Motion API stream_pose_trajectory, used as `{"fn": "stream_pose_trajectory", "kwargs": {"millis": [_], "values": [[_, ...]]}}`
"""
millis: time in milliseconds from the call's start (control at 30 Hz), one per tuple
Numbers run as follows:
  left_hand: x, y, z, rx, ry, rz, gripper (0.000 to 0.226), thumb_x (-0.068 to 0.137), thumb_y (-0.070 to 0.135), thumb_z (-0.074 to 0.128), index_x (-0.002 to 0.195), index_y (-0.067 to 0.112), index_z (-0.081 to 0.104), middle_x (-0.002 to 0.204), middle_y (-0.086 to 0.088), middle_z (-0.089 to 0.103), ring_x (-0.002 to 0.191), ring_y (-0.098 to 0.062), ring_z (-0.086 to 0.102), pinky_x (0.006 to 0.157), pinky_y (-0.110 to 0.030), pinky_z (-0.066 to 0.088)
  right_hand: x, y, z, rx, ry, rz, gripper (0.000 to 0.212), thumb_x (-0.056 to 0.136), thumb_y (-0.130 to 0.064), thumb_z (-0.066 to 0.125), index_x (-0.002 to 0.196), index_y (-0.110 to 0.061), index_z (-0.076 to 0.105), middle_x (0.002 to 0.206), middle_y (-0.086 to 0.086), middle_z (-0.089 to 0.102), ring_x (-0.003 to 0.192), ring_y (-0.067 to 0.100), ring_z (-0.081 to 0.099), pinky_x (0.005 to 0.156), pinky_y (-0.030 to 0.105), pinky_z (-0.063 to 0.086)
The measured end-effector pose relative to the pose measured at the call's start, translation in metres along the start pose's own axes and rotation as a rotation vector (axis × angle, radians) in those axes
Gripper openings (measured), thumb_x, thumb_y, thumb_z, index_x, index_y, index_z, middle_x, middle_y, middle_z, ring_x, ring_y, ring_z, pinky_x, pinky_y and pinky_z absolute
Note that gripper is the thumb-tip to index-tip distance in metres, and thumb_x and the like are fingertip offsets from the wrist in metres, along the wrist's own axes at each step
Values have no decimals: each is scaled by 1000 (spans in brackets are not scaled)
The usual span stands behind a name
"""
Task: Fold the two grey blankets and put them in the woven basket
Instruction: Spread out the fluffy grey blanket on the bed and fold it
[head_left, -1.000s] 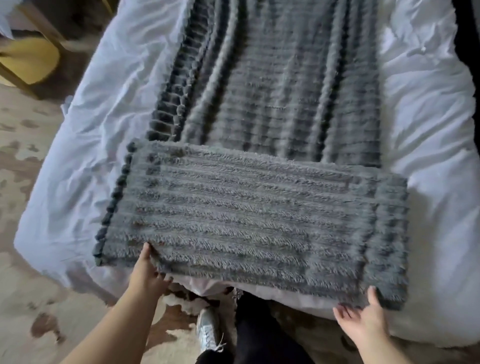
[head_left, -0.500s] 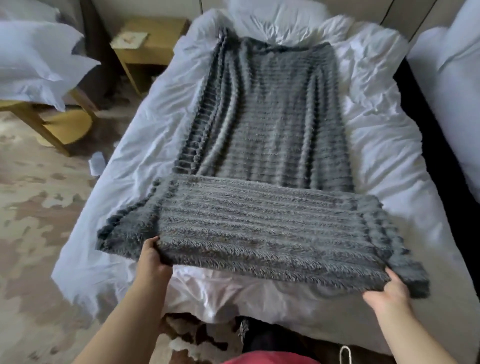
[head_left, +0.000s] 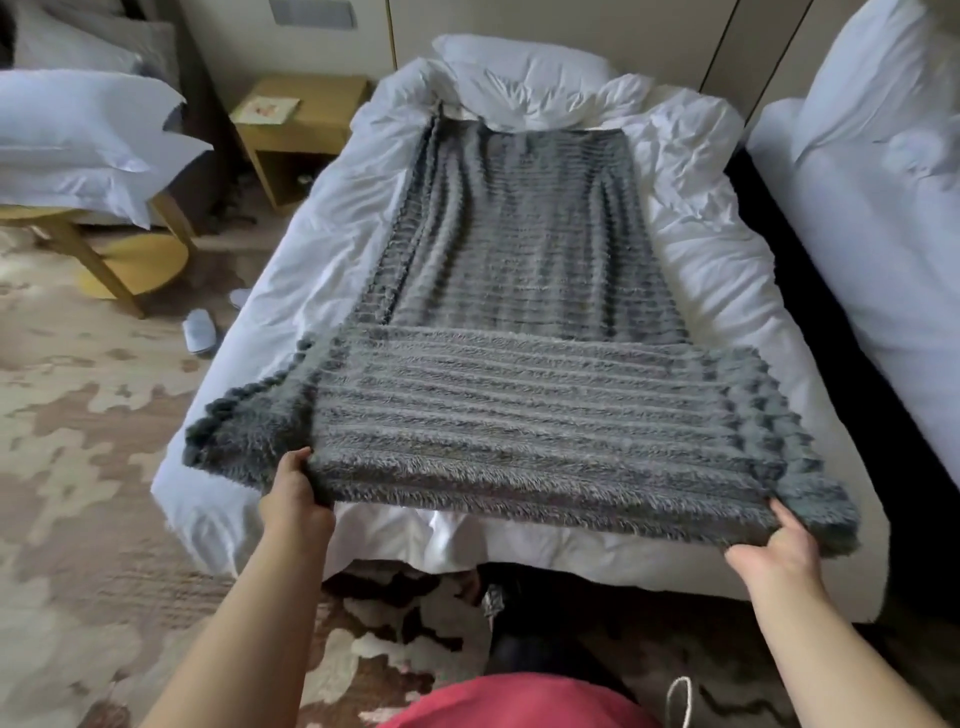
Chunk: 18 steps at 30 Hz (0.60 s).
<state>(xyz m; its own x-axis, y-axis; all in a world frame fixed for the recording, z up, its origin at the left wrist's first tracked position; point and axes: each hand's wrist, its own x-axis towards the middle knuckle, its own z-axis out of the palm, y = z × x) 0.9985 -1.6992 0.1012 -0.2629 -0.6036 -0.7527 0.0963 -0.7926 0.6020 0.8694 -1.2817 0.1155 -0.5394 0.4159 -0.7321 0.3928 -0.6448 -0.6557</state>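
Patterned carpet (head_left: 78, 441) from 7 to 9 o'clock. Bed (head_left: 311, 249) under a creased white duvet, running through the centre from 6 toward 12 o'clock. Grey blanket (head_left: 519, 249) spread lengthwise on the duvet. Near end doubled back over itself as a ribbed band at 6 o'clock, front edge held clear of the foot of the bed, both outer corners drooping. Second bed (head_left: 857, 234), white, at 3 o'clock, separated from the first by a dark gap. Stacked pillows (head_left: 78, 135) on a round wooden table (head_left: 135, 260) at 9 to 10 o'clock. White pillow (head_left: 519, 78) at 12 o'clock, touching the blanket's far edge. Wooden nightstand (head_left: 306, 119) at 11 o'clock. Left hand (head_left: 293, 493) at 7 o'clock, clenched on the lifted edge just inside the left corner. Right hand (head_left: 779, 545) at 5 o'clock, grasping the same edge near the right corner. White slippers (head_left: 200, 332) on the carpet at 9 o'clock, just beside the bed.
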Motion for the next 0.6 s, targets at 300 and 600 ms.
{"fn": "stream_pose_trajectory", "kwargs": {"millis": [300, 600], "values": [[-24, -43, -118, -18, 16, -156, 11, 82, 18, 55, 92, 14, 57, 94, -5, 65, 76, -23, 64, 50, -33, 52, -11, 43, -113, 11, 241, 90, 39, 100, -12, 40, 135, -24, 54, 154, 4, 31, 138, 21, 34, 110, 29, 29], [-32, -46, -107, -77, -28, -122, 15, 80, 17, 56, 95, 14, 57, 98, -5, 66, 85, -26, 63, 56, -34, 52, -13, 38, -108, 142, 224, 127, 33, 94, -12, 52, 124, -22, 63, 137, 3, 54, 111, 15, 54, 92, 25, 42]]}}
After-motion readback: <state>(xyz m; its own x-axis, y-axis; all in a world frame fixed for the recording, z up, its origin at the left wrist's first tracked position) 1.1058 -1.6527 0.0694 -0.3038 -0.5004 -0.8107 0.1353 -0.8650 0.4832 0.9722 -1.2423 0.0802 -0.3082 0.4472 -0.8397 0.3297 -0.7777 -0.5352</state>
